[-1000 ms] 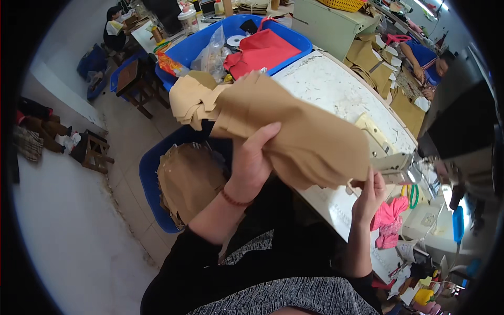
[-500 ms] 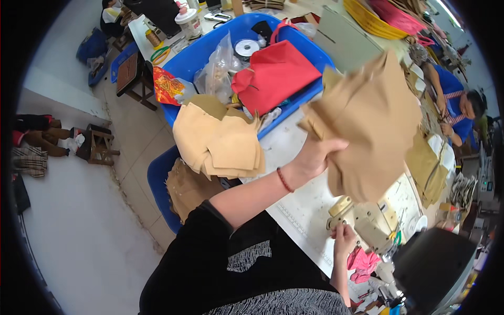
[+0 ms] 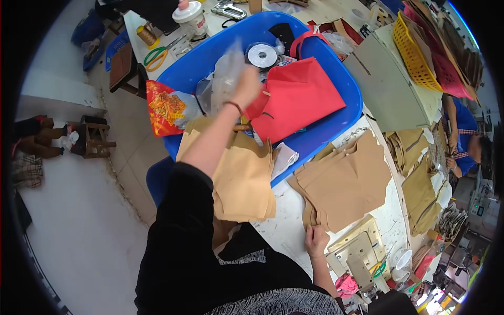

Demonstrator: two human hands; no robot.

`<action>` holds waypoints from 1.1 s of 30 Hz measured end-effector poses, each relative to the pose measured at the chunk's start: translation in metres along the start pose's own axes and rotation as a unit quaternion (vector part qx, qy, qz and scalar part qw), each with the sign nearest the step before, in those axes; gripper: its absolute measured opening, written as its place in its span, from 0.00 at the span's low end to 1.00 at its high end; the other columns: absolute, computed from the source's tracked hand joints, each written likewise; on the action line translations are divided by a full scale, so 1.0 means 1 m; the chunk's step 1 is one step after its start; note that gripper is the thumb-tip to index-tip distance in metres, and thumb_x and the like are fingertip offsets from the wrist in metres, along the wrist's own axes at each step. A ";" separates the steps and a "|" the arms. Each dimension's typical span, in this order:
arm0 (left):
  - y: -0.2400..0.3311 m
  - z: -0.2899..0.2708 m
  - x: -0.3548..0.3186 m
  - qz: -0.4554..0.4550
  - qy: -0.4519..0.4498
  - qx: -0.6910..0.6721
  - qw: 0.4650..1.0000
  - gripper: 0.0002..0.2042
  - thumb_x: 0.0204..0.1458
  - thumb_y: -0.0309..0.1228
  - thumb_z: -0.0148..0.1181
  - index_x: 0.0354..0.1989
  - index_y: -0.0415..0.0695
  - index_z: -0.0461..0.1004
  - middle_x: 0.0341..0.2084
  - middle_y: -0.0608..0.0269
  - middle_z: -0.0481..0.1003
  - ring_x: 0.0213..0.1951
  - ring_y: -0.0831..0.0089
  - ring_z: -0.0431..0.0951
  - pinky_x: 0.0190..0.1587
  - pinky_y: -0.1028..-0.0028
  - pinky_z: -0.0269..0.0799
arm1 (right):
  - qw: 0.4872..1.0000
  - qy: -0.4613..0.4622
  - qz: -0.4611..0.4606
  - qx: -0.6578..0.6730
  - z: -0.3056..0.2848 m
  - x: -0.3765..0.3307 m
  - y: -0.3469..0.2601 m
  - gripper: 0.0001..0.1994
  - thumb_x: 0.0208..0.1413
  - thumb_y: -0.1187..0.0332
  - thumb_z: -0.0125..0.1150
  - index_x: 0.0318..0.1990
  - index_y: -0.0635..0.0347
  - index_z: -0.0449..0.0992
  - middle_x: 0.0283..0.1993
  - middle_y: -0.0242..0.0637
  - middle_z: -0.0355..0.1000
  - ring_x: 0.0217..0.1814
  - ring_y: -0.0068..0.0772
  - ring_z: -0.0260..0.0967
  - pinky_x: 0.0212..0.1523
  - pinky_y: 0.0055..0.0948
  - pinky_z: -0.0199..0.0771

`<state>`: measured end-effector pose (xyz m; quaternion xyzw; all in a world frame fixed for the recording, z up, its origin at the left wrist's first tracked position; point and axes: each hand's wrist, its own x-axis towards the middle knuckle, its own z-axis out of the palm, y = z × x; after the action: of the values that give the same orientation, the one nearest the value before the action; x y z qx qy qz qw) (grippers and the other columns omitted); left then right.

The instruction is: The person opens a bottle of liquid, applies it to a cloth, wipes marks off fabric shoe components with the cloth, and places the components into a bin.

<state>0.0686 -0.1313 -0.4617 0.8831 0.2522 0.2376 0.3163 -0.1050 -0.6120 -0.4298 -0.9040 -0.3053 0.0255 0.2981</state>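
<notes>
My left hand [image 3: 247, 88], smeared by motion, is over the large blue bin [image 3: 346, 118], against a clear plastic bag [image 3: 223, 81]; its fingers cannot be made out. Beneath that forearm lies a stack of light tan cut pieces [image 3: 244, 184]. A second stack, of darker brown pieces [image 3: 346, 184], rests on the white table. At its near corner my right hand [image 3: 316, 240] is closed in a fist, and whatever it may hold is hidden. A sewing machine [image 3: 359, 257] stands just right of this hand.
A red folded piece [image 3: 299, 94] and a white spool [image 3: 262, 55] are in the bin. Scissors [image 3: 156, 58], a thread cone [image 3: 147, 35] and a lidded cup [image 3: 190, 18] stand behind it. A yellow basket [image 3: 415, 50] is at the far right, near a person in blue [image 3: 464, 131].
My left hand has let go of the brown pieces, now lying on the table, and moved left over the bin. My right fist has gone from the sewing machine to their near corner.
</notes>
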 end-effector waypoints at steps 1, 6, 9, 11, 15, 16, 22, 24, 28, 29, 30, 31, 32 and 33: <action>-0.011 -0.014 0.020 -0.139 -0.060 0.038 0.988 0.06 0.47 0.24 0.56 0.29 0.32 0.75 0.29 0.41 0.75 0.38 0.47 0.76 0.40 0.58 0.71 | 1.000 0.002 -0.002 -0.027 0.004 0.004 0.003 0.08 0.46 0.77 0.61 0.22 0.60 0.67 0.17 0.41 0.62 0.17 0.43 0.63 0.17 0.34 0.60; -0.094 -0.010 0.033 -0.110 0.104 0.111 0.982 0.12 0.45 0.24 0.57 0.39 0.30 0.73 0.38 0.39 0.73 0.43 0.47 0.74 0.47 0.60 0.69 | 0.996 -0.026 -0.025 -0.079 0.013 -0.007 0.014 0.10 0.43 0.74 0.65 0.24 0.55 0.66 0.17 0.35 0.63 0.14 0.37 0.61 0.14 0.34 0.59; -0.097 0.002 0.032 -0.061 0.076 0.118 0.988 0.13 0.45 0.22 0.55 0.41 0.31 0.73 0.40 0.41 0.72 0.45 0.47 0.73 0.48 0.61 0.68 | 0.996 -0.029 -0.033 -0.083 0.013 -0.005 0.015 0.11 0.42 0.73 0.66 0.25 0.53 0.66 0.17 0.32 0.62 0.13 0.34 0.60 0.13 0.33 0.58; -0.095 0.007 0.035 -0.071 0.064 0.093 0.991 0.13 0.45 0.21 0.53 0.41 0.30 0.73 0.41 0.42 0.73 0.47 0.49 0.73 0.50 0.62 0.68 | 0.995 -0.035 -0.038 -0.088 0.012 -0.003 0.014 0.11 0.41 0.73 0.65 0.25 0.54 0.66 0.16 0.32 0.61 0.13 0.34 0.60 0.13 0.33 0.58; -0.103 0.021 0.050 -0.060 0.039 0.083 0.994 0.15 0.44 0.26 0.58 0.39 0.30 0.73 0.41 0.40 0.74 0.45 0.50 0.74 0.50 0.62 0.68 | 0.996 -0.040 -0.036 -0.077 0.010 0.001 0.013 0.11 0.41 0.74 0.65 0.25 0.54 0.65 0.16 0.32 0.60 0.13 0.35 0.60 0.13 0.32 0.58; -0.102 0.027 0.057 -0.112 0.046 0.068 0.990 0.16 0.44 0.28 0.60 0.39 0.30 0.73 0.40 0.40 0.74 0.45 0.49 0.75 0.49 0.61 0.69 | 0.995 -0.043 -0.037 -0.078 0.009 0.002 0.013 0.11 0.40 0.74 0.65 0.25 0.54 0.65 0.16 0.32 0.60 0.13 0.35 0.60 0.13 0.32 0.58; -0.084 0.049 0.042 0.087 0.113 0.144 0.979 0.12 0.48 0.33 0.62 0.32 0.35 0.75 0.29 0.47 0.73 0.36 0.51 0.71 0.41 0.61 0.66 | 0.995 -0.043 -0.045 -0.075 0.010 0.000 0.016 0.12 0.39 0.75 0.65 0.26 0.54 0.64 0.18 0.33 0.61 0.14 0.35 0.61 0.13 0.32 0.59; -0.061 0.053 0.021 0.058 0.031 0.082 0.994 0.15 0.47 0.36 0.63 0.35 0.35 0.74 0.33 0.45 0.73 0.39 0.51 0.72 0.45 0.60 0.66 | 0.995 -0.046 -0.045 -0.074 0.009 0.000 0.016 0.13 0.39 0.75 0.65 0.26 0.55 0.64 0.18 0.33 0.61 0.14 0.35 0.61 0.13 0.32 0.59; -0.020 0.058 -0.020 -0.065 -0.167 -0.091 0.980 0.32 0.37 0.44 0.70 0.44 0.31 0.67 0.38 0.41 0.74 0.44 0.49 0.75 0.48 0.60 0.68 | 0.996 -0.044 -0.048 -0.059 0.009 0.001 0.016 0.13 0.39 0.76 0.65 0.26 0.55 0.64 0.18 0.33 0.61 0.14 0.35 0.61 0.13 0.32 0.59; -0.010 0.055 -0.028 -0.012 -0.206 -0.046 0.977 0.36 0.34 0.45 0.72 0.46 0.31 0.65 0.37 0.40 0.75 0.43 0.49 0.76 0.47 0.60 0.70 | 0.996 -0.044 -0.048 -0.058 0.008 0.001 0.015 0.13 0.39 0.76 0.65 0.26 0.55 0.64 0.18 0.33 0.61 0.14 0.35 0.61 0.13 0.32 0.59; 0.001 0.057 -0.038 -0.028 -0.195 -0.032 0.980 0.37 0.32 0.45 0.73 0.45 0.31 0.65 0.34 0.41 0.76 0.39 0.48 0.77 0.42 0.60 0.72 | 0.996 -0.045 -0.051 -0.056 0.009 0.002 0.015 0.13 0.39 0.76 0.65 0.26 0.55 0.64 0.18 0.33 0.61 0.14 0.35 0.61 0.13 0.32 0.59; 0.028 0.051 -0.044 -0.033 -0.220 -0.011 0.975 0.32 0.35 0.43 0.72 0.44 0.33 0.65 0.33 0.42 0.76 0.37 0.47 0.77 0.39 0.59 0.72 | 0.996 -0.041 -0.049 -0.059 0.009 0.002 0.015 0.12 0.39 0.76 0.65 0.25 0.55 0.64 0.18 0.33 0.61 0.13 0.34 0.60 0.13 0.32 0.59; 0.053 0.043 -0.048 -0.015 -0.253 -0.018 0.967 0.28 0.37 0.38 0.69 0.43 0.34 0.64 0.32 0.42 0.75 0.36 0.47 0.77 0.38 0.58 0.72 | 0.996 -0.038 -0.048 -0.060 0.009 0.002 0.015 0.12 0.40 0.76 0.65 0.25 0.55 0.64 0.18 0.33 0.61 0.13 0.34 0.60 0.13 0.32 0.59; 0.070 0.040 -0.055 0.001 -0.285 -0.024 0.958 0.24 0.39 0.34 0.66 0.43 0.35 0.64 0.31 0.43 0.75 0.35 0.47 0.76 0.37 0.57 0.71 | 0.996 -0.040 -0.051 -0.059 0.009 0.002 0.015 0.12 0.40 0.76 0.65 0.25 0.55 0.64 0.18 0.33 0.61 0.13 0.34 0.60 0.13 0.32 0.59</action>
<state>0.0709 -0.2288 -0.4556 0.9067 0.1446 -0.0173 0.3959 -0.0977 -0.6159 -0.4459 -0.9018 -0.3631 0.0280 0.2327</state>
